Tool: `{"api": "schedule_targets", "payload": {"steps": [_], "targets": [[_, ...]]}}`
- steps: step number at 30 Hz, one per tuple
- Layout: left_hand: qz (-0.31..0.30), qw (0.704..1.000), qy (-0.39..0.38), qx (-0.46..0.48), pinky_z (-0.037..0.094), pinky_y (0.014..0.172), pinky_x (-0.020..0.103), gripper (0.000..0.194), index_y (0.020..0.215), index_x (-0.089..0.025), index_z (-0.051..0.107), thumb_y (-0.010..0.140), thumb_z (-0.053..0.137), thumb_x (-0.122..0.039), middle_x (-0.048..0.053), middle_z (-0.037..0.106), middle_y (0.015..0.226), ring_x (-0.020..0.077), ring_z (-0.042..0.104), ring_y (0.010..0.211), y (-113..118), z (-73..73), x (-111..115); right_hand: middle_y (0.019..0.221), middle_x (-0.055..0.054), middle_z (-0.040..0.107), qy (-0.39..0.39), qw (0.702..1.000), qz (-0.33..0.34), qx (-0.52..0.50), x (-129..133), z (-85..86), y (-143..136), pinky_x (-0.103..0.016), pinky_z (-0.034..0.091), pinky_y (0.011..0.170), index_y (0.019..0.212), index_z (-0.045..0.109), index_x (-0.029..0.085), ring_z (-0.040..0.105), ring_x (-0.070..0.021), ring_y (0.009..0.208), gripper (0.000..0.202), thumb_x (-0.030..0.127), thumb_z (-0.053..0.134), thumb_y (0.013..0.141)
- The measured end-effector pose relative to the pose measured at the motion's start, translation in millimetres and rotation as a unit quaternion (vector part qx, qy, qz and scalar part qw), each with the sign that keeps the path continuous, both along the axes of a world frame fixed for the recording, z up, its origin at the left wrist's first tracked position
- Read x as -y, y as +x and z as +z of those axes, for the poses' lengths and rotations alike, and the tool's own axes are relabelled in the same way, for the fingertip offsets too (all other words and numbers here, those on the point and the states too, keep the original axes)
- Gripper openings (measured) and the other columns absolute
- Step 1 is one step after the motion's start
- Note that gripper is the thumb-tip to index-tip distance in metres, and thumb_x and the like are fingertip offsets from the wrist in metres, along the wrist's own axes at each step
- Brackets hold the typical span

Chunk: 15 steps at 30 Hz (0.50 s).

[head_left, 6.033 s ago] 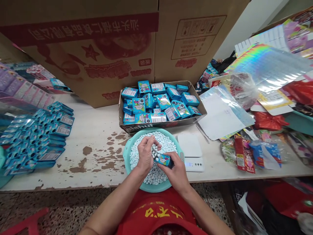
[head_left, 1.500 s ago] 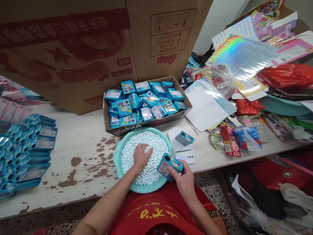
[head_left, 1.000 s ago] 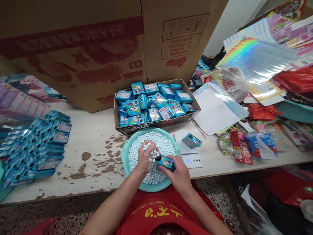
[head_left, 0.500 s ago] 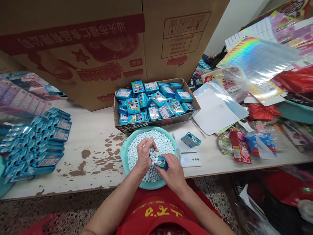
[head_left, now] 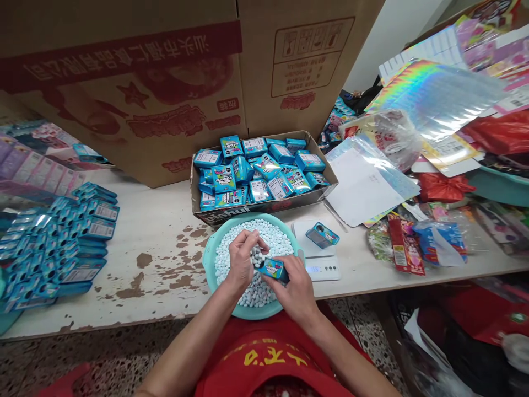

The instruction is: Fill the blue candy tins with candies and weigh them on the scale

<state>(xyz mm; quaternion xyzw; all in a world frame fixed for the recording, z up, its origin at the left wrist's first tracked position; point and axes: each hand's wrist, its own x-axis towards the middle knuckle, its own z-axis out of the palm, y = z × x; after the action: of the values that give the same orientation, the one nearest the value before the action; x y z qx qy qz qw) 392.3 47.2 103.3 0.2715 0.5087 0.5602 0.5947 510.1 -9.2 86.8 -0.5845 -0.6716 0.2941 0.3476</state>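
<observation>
My right hand [head_left: 295,286] grips a small blue candy box [head_left: 274,269], its left end tipped toward my other hand. Curled fingers of my left hand [head_left: 243,258] hold some small white candies [head_left: 257,257] close against that end of the box. Both hands are above a turquoise basin [head_left: 209,264] full of the same white candies. Right of the basin, another blue candy box [head_left: 322,236] lies on a white digital scale [head_left: 324,270] with a lit display.
Behind the basin stands an open carton [head_left: 264,209] heaped with blue boxes. Stacked blue boxes [head_left: 78,242] fill the table's left side. A large cardboard box [head_left: 185,94] rises at the back. Papers [head_left: 366,182] and plastic packaging [head_left: 438,242] crowd the right side.
My left hand has moved slightly left and turned, with candies now showing in its fingers. The box in my right hand has turned so more of its front shows.
</observation>
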Motion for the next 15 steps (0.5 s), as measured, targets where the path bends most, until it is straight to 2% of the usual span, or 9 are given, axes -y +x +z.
{"api": "schedule_targets", "payload": {"steps": [5, 8, 10, 11, 15], "targets": [[0.007, 1.000, -0.007, 0.012, 0.046, 0.054, 0.025, 0.034, 0.053, -0.016, 0.047, 0.070, 0.065, -0.039, 0.000, 0.056, 0.060, 0.0127, 0.057, 0.056, 1.4, 0.9, 0.8, 0.090, -0.005, 0.062, -0.009, 1.000, -0.009, -0.010, -1.8, 0.1, 1.0, -0.034, 0.045, 0.075, 0.094, 0.058, 0.022, 0.056, -0.0232, 0.087, 0.022, 0.030, 0.067, 0.076], [0.022, 1.000, 0.003, 0.009, 0.045, 0.055, 0.025, 0.021, 0.074, -0.017, 0.057, 0.071, 0.065, -0.036, -0.002, 0.056, 0.062, 0.0124, 0.057, 0.055, 1.3, 3.1, 1.8, 0.090, -0.005, 0.061, -0.011, 1.000, -0.017, -0.015, -2.6, 0.3, 0.0, -0.034, 0.045, 0.075, 0.094, 0.058, 0.021, 0.056, -0.0229, 0.088, 0.023, 0.031, 0.068, 0.076], [0.019, 1.000, 0.009, 0.008, 0.045, 0.057, 0.025, 0.026, 0.092, -0.020, 0.056, 0.073, 0.063, -0.036, -0.004, 0.056, 0.060, 0.0126, 0.057, 0.055, 0.5, 3.8, 2.2, 0.089, -0.004, 0.061, -0.012, 1.000, -0.020, -0.017, -3.8, 0.5, -1.0, -0.033, 0.045, 0.075, 0.095, 0.058, 0.021, 0.056, -0.0227, 0.088, 0.024, 0.031, 0.068, 0.076], [0.019, 1.000, 0.013, 0.005, 0.046, 0.059, 0.026, 0.027, 0.094, -0.020, 0.055, 0.074, 0.063, -0.036, -0.004, 0.056, 0.060, 0.0128, 0.057, 0.056, 0.0, 3.7, 2.2, 0.089, -0.004, 0.061, -0.012, 1.000, -0.019, -0.018, -4.5, 0.6, -1.5, -0.033, 0.045, 0.075, 0.095, 0.058, 0.021, 0.056, -0.0226, 0.088, 0.024, 0.031, 0.068, 0.075], [0.018, 0.999, 0.037, -0.031, 0.044, 0.067, 0.025, 0.019, 0.083, -0.018, 0.057, 0.075, 0.063, -0.033, -0.002, 0.057, 0.061, 0.0114, 0.055, 0.061, -1.7, 2.3, 1.4, 0.089, -0.005, 0.061, -0.017, 1.000, -0.016, -0.020, -7.6, 2.6, -2.7, -0.033, 0.045, 0.075, 0.095, 0.058, 0.021, 0.056, -0.0223, 0.088, 0.023, 0.028, 0.068, 0.075]]}}
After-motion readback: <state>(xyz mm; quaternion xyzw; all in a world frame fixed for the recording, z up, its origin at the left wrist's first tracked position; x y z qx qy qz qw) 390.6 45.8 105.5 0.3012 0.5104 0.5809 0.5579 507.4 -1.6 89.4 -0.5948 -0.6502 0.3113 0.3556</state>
